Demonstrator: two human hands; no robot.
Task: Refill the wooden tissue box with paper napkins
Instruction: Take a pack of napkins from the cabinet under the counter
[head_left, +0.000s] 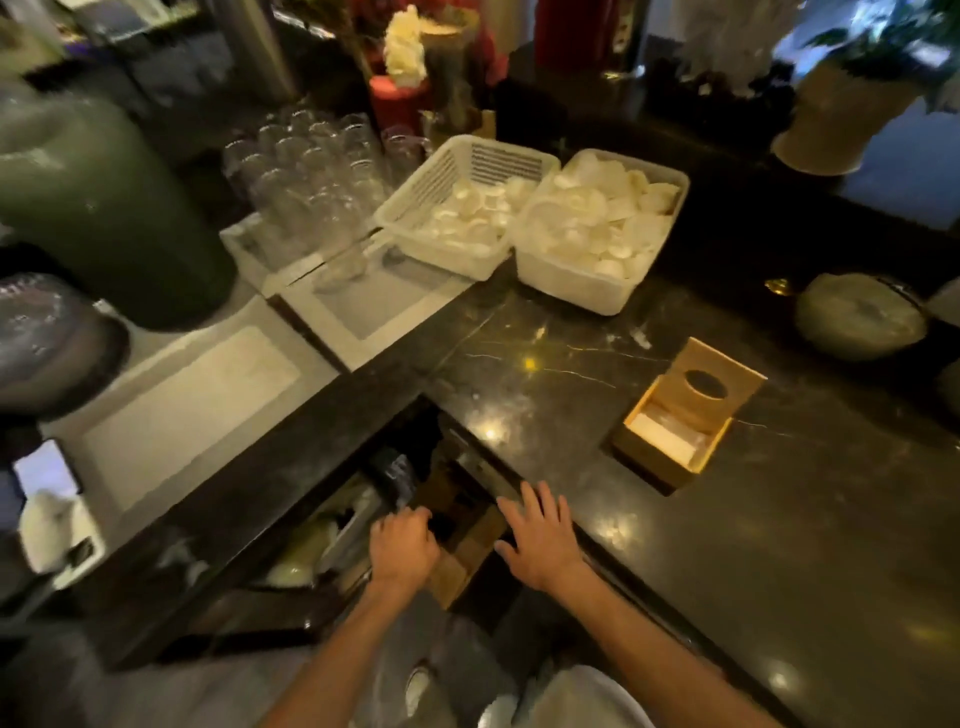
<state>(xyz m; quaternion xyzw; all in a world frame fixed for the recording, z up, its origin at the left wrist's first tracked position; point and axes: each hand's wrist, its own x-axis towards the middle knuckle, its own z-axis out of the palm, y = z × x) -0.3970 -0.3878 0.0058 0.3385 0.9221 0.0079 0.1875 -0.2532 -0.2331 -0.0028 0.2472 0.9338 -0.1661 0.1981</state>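
The wooden tissue box (644, 444) stands on the dark marble counter (779, 519) to the right, its lid (711, 387) with an oval slot slid back. A few white napkins (667, 439) lie inside the open part. Both hands are low at the counter's near edge, over an open space under the counter holding a brown cardboard box (465, 558). My left hand (402, 548) has its fingers curled down into that space; what they touch is hidden. My right hand (543, 538) is flat with fingers spread, at the counter edge, holding nothing.
Two white plastic baskets (470, 262) (571, 283) of small white dishes stand at the back of the counter. Left of them is a cluster of clear glasses (311, 182). A large green container (98, 208) fills the far left. A covered round bowl (860, 317) sits far right.
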